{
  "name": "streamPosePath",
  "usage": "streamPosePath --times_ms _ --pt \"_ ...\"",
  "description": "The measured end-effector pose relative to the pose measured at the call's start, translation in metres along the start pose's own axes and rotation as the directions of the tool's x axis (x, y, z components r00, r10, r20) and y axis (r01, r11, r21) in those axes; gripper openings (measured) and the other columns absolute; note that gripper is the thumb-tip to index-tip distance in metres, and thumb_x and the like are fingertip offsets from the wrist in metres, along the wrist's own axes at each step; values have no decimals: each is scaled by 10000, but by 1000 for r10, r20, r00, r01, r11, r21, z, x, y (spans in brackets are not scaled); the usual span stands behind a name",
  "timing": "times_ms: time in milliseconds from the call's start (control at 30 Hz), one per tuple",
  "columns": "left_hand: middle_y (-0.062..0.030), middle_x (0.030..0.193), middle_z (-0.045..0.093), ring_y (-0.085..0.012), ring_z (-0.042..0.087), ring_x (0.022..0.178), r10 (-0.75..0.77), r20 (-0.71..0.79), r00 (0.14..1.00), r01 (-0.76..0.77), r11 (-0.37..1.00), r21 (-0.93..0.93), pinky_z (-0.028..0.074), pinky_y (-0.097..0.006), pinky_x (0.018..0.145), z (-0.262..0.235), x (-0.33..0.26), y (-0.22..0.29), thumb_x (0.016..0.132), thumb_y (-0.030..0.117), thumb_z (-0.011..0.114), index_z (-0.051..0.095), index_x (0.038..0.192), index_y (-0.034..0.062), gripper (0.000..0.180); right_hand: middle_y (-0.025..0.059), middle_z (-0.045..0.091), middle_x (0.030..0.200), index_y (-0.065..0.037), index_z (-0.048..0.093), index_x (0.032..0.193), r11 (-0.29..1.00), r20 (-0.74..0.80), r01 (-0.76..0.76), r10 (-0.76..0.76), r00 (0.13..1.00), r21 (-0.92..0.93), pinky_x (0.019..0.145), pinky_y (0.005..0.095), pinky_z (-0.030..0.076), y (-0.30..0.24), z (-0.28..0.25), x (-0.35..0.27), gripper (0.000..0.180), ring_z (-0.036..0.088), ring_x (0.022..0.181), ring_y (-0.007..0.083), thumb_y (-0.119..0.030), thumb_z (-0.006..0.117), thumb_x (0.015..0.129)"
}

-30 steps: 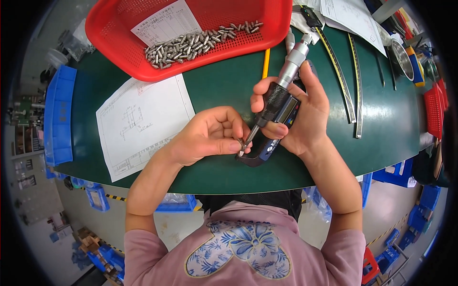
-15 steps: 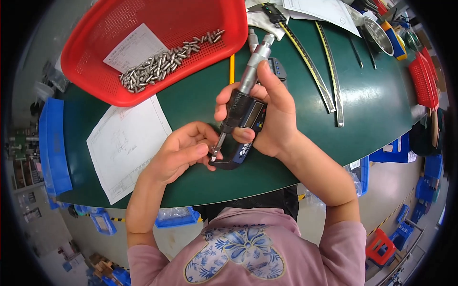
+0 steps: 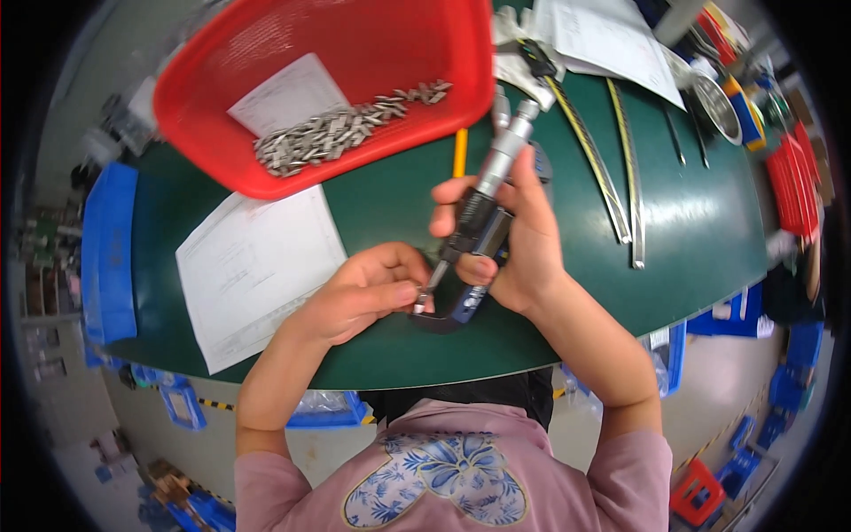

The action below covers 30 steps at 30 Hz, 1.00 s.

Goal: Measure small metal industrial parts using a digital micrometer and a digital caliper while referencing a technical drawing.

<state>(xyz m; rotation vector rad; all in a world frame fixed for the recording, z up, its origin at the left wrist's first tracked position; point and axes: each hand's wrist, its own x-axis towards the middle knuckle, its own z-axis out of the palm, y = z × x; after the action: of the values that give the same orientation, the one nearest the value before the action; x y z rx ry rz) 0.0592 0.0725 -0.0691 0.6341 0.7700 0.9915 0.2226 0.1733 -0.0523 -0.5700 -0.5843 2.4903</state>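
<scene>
My right hand [image 3: 532,244] is wrapped round a digital outside micrometer [image 3: 505,149], its silver thimble tilted up and away and its dark frame toward me. Close by the jaws, my left hand [image 3: 377,288] pinches a small metal pin [image 3: 422,298] between thumb and fingers. The pin sits at the gap between spindle and anvil; whether both faces touch it is too small and blurred to tell. Similar metal pins [image 3: 324,137] lie heaped in a red plastic basket [image 3: 486,62] beyond my left hand, along with a paper slip [image 3: 288,93].
A drawing sheet [image 3: 253,275] lies on the green table [image 3: 567,306], left of my hands. Beyond the micrometer are a yellow stick [image 3: 460,152], a digital caliper [image 3: 537,58], steel strips [image 3: 631,177], papers [image 3: 612,40] and a metal bowl [image 3: 716,108]. A blue bin [image 3: 111,257] stands at the left edge.
The whole view has shifted, so the basket, sheet and hands appear farther right. Both hands keep their hold on the micrometer and the pin.
</scene>
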Motion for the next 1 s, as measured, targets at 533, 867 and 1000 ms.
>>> streamPosePath --times_ms 533,867,1000 --pt "-51 772 563 -191 558 711 930 -78 359 321 -44 946 442 -289 611 -66 48 78 701 85 611 573 796 62 105 151 548 719 39 544 860 998 -56 45 -42 998 51 345 232 301 -1 0 -5 701 381 375 150 -603 268 801" --pt "-47 763 556 -171 546 730 875 -218 433 263 109 959 439 -287 606 -51 31 72 726 101 605 568 732 46 67 130 547 723 6 519 860 999 -56 42 -42 998 1 315 228 270 -1 -3 0 637 366 343 134 -578 267 819" --pt "-49 838 561 -99 534 760 337 -253 907 -223 893 391 430 -219 640 -13 12 40 782 111 577 517 842 33 115 128 548 745 4 517 892 997 -19 72 -72 997 11 331 233 288 -6 -7 0 610 361 352 131 -524 213 853"
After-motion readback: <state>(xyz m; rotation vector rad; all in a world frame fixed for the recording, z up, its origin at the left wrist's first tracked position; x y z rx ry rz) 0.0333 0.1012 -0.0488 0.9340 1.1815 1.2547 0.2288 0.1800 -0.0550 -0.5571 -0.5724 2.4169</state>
